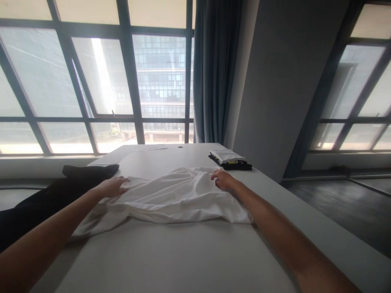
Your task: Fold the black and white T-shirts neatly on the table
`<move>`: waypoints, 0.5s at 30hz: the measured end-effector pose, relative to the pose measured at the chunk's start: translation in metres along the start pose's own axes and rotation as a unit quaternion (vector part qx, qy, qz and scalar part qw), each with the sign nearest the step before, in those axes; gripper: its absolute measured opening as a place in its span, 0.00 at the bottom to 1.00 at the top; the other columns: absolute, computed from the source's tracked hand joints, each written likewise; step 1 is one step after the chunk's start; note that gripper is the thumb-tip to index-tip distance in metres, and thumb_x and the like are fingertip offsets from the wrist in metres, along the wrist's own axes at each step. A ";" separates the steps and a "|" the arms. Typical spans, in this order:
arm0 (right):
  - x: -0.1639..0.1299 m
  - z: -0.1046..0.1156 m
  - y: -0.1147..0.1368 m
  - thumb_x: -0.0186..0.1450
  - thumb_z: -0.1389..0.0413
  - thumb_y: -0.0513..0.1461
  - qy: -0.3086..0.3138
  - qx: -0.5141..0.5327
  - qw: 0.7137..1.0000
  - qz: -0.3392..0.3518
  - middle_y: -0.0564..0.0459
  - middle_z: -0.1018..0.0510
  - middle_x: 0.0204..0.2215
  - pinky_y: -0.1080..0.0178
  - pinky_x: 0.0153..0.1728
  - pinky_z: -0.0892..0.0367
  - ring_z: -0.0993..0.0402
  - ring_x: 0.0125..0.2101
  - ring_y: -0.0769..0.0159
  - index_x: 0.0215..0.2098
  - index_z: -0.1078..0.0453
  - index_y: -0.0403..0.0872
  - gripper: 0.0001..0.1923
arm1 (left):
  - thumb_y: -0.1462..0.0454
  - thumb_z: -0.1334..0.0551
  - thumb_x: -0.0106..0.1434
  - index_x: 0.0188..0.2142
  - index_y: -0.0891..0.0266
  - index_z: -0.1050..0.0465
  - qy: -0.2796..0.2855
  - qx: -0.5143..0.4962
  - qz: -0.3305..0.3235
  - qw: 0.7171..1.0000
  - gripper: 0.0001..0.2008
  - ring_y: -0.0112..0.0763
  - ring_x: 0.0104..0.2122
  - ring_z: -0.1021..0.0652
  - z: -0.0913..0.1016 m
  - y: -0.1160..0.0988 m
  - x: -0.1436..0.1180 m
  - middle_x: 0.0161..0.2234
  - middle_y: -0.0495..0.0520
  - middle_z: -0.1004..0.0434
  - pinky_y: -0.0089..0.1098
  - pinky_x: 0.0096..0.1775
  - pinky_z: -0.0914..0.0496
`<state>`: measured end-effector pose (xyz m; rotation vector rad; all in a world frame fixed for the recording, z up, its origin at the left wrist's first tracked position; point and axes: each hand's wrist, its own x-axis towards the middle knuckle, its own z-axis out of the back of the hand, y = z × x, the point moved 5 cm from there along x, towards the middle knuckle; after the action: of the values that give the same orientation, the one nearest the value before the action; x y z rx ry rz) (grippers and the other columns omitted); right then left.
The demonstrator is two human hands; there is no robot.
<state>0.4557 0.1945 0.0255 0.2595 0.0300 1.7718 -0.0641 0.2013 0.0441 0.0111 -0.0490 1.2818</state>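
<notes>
I see a long white table (pixel 171 252) running away from me toward the big window (pixel 91 81), with a grey curtain (pixel 214 69) hanging beside the glass. Across the middle of the table lies a rumpled white garment (pixel 171 199), spread wide and bunched in folds, its near edge trailing toward the table's left side. A dark garment (pixel 61 191) hangs off the left edge, just beside the white one. At the far right edge sits a small stack of folded clothes (pixel 230 159), white on top of black, well apart from the rest. My left hand (pixel 113 187) rests flat on the white garment's left end, fingers spread and loose. My right hand (pixel 222 180) sits on its far right part, fingers curled down onto the cloth; whether it pinches a fold I cannot tell.
</notes>
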 end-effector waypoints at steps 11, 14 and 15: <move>0.007 0.039 -0.029 0.59 0.46 0.32 0.082 0.187 0.979 -0.006 0.51 0.21 0.26 0.67 0.35 0.34 0.29 0.30 0.66 0.33 0.22 0.39 0.10 | 0.59 0.41 0.55 0.29 0.60 0.23 0.021 -0.013 -0.090 0.996 0.10 0.37 0.36 0.23 0.007 0.021 0.029 0.37 0.54 0.21 0.33 0.43 0.30; 0.032 0.055 -0.032 0.60 0.47 0.31 0.096 0.151 0.980 -0.085 0.48 0.22 0.25 0.67 0.32 0.35 0.31 0.27 0.67 0.37 0.22 0.35 0.12 | 0.62 0.40 0.53 0.28 0.62 0.23 0.025 -0.012 -0.011 1.000 0.08 0.38 0.37 0.23 0.040 0.036 0.057 0.32 0.52 0.21 0.33 0.44 0.30; 0.045 0.061 -0.031 0.62 0.48 0.32 0.079 0.144 0.981 -0.102 0.46 0.21 0.28 0.67 0.33 0.34 0.30 0.28 0.66 0.42 0.23 0.33 0.15 | 0.62 0.40 0.54 0.30 0.63 0.22 0.001 -0.018 0.025 1.000 0.10 0.41 0.38 0.23 0.053 0.039 0.068 0.32 0.52 0.20 0.34 0.44 0.30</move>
<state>0.4884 0.2373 0.0868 0.3116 0.4157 1.5769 -0.0841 0.2761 0.0991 -0.0231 -0.0713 1.3311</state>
